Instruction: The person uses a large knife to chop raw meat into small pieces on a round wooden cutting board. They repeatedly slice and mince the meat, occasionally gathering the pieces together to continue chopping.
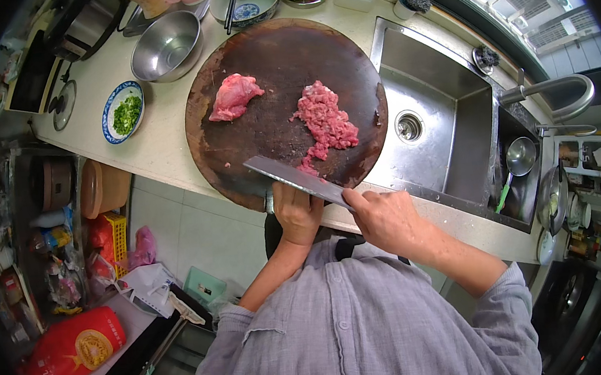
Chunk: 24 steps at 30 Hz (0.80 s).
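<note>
My right hand [385, 222] grips the handle end of a cleaver [300, 179], whose broad blade points left over the near edge of the board. Behind the blade, my left hand [298, 217] is at the round wooden chopping board's [271, 49] near rim; the blade hides its fingertips, so I cannot tell whether it touches the steel or holds anything. Coarsely minced raw meat [325, 117] lies in a heap on the right half of the board, trailing down towards the blade. A whole chunk of raw meat [235, 96] sits at the upper left.
Left of the board are a blue-rimmed dish [105, 122] of chopped greens and a steel bowl [165, 46]. Chopsticks [233, 4] rest across a patterned bowl [270, 9] behind it. A steel sink [422, 94] with a faucet [575, 85] adjoins on the right. A ladle [520, 158] lies in the side basin.
</note>
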Motion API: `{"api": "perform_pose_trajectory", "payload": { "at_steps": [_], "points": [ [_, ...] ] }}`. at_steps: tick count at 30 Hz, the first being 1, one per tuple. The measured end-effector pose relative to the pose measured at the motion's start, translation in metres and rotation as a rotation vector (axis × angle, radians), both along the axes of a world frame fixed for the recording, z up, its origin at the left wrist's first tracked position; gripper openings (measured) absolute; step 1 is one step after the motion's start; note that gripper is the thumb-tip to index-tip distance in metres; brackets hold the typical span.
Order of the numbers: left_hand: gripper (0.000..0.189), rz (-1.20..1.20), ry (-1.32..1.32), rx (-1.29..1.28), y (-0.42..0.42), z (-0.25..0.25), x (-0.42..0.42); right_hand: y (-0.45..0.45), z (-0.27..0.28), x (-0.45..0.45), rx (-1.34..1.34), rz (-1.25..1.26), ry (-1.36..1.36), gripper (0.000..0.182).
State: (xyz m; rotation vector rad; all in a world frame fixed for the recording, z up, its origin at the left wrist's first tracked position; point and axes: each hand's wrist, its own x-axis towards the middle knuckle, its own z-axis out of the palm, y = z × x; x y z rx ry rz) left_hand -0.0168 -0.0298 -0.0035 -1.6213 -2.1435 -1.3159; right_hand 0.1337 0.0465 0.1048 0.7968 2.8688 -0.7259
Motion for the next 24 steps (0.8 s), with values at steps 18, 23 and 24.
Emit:
{"api": "perform_pose_trajectory", "payload": {
  "at_steps": [18, 23, 24],
  "points": [
    [0.020, -0.004, -0.053, 0.012, -0.004, 0.004, -0.003, 0.037, -0.021, -0.042, 0.057, -0.106, 0.031, 0.013],
    [0.019, -0.004, -0.091, -0.026, -0.010, -0.008, -0.008, 0.008, -0.002, -0.012, 0.026, -0.023, 0.095, 0.012],
    [0.020, -0.003, -0.119, -0.081, -0.010, 0.001, -0.006, 0.004, -0.001, -0.008, 0.031, 0.000, 0.031, 0.013]
  ]
}}
